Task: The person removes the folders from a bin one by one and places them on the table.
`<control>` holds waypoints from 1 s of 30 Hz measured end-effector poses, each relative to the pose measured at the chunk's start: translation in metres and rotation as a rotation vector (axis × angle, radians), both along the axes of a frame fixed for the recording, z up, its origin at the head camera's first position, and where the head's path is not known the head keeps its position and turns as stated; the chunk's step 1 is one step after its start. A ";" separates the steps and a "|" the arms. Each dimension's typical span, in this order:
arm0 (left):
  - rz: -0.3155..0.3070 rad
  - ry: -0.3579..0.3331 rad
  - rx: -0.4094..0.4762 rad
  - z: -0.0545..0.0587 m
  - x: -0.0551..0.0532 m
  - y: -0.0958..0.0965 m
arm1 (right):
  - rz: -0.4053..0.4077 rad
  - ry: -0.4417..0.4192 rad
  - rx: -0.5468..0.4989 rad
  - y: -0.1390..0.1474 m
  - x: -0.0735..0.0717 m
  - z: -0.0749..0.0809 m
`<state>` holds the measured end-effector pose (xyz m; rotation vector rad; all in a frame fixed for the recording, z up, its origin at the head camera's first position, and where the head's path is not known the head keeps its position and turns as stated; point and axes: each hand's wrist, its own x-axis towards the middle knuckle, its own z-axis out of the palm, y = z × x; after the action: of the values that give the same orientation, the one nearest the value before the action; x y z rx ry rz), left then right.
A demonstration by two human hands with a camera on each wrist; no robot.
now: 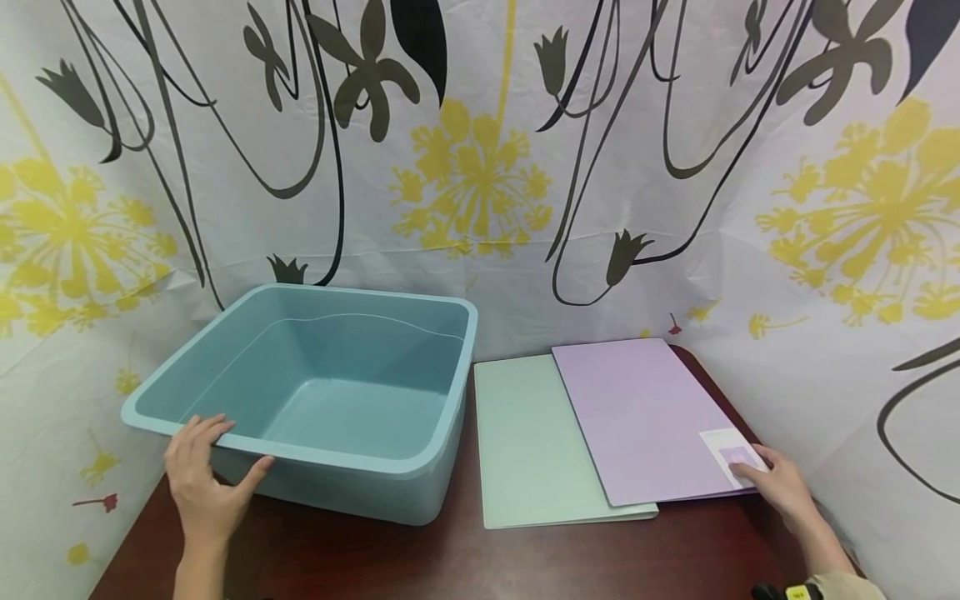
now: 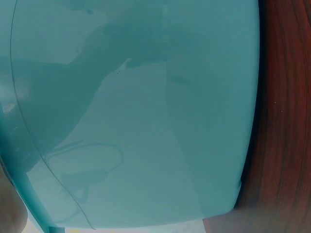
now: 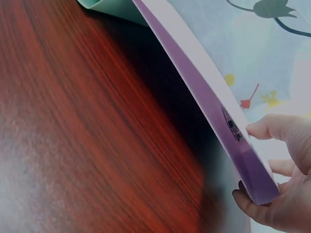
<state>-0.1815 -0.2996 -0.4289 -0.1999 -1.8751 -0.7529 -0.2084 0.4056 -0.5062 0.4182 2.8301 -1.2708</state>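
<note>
A pale purple folder (image 1: 645,417) with a white label near its lower right corner overlaps a mint green folder (image 1: 528,442) on the table. My right hand (image 1: 780,479) pinches the purple folder at that corner, thumb on top and fingers beneath. In the right wrist view, the corner of the purple folder (image 3: 226,116) is raised above the table, and a metal clip shows inside it. To the left, my left hand (image 1: 206,475) holds the near rim of a blue-green plastic tub (image 1: 322,454), fingers over the rim and thumb against the outer wall.
The dark reddish wooden table (image 1: 360,558) carries the tub and both folders. Behind and at the sides hangs a white cloth (image 1: 480,317) printed with yellow flowers and dark stems, close to the tub's far side. A right sleeve (image 1: 847,586) shows at the lower edge.
</note>
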 end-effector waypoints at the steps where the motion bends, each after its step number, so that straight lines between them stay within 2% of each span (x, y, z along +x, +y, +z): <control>1: 0.001 -0.001 0.000 0.000 0.000 0.000 | 0.001 0.007 0.001 0.000 0.000 0.000; 11: -0.011 0.009 -0.003 0.002 0.001 0.000 | 0.025 0.042 0.044 0.002 0.001 -0.003; 19: -0.001 -0.002 0.001 0.002 0.002 0.002 | 0.012 0.235 0.143 0.004 0.002 0.001; 25: -0.022 -0.004 0.002 0.004 0.002 0.002 | 0.038 0.273 0.093 -0.003 0.004 0.010; 30: -0.030 -0.027 -0.006 0.004 0.004 0.000 | 0.078 0.312 0.125 -0.012 0.002 0.019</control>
<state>-0.1776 -0.2995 -0.4252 -0.2223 -1.9038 -0.7742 -0.2060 0.3940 -0.4868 0.1161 3.1579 -1.2478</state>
